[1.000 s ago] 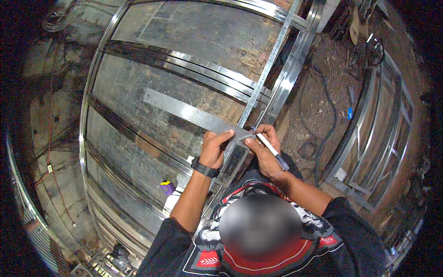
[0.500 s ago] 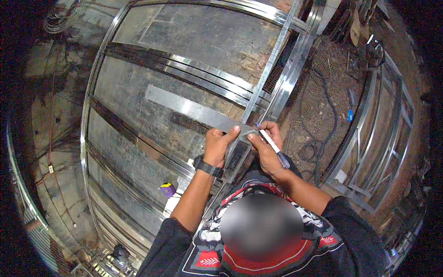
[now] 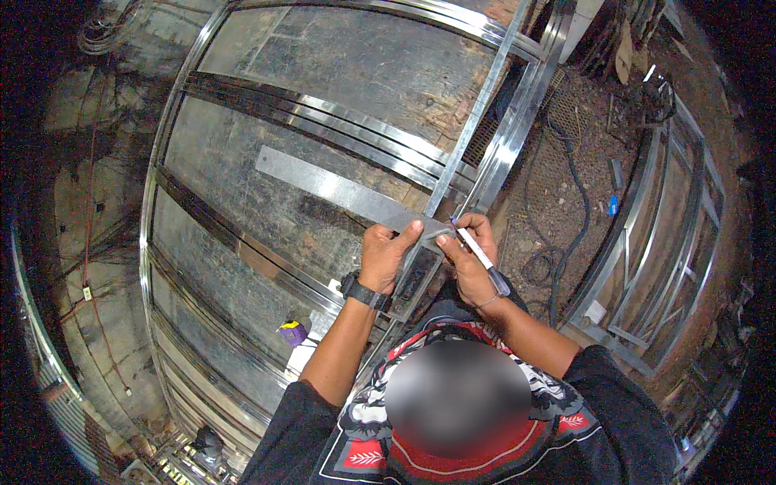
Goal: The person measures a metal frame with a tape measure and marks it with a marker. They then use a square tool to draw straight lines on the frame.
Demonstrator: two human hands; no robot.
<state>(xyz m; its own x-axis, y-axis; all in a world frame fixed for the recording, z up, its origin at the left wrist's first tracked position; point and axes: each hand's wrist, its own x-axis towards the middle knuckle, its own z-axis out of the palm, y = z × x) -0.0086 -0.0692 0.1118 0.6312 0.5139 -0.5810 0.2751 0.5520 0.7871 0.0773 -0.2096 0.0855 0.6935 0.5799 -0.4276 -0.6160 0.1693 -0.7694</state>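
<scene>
In the head view, the left hand's (image 3: 380, 263) grip was clamped on the near end of the ruler (image 3: 331, 184), thumb on top. The ruler stretched toward the upper left above the bench (image 3: 356, 65), inside the steel frame (image 3: 517, 121). The right hand's (image 3: 473, 281) grip was clamped on a white pen (image 3: 475, 246) beside that same end. A purple tape (image 3: 293, 333) sat left of the left forearm.

Flat grey metal strip (image 3: 339, 193) is pinched by left hand (image 3: 381, 259), extended forward-left beyond it; white pen (image 3: 475, 248) is held slanted in right hand (image 3: 472, 273).
</scene>
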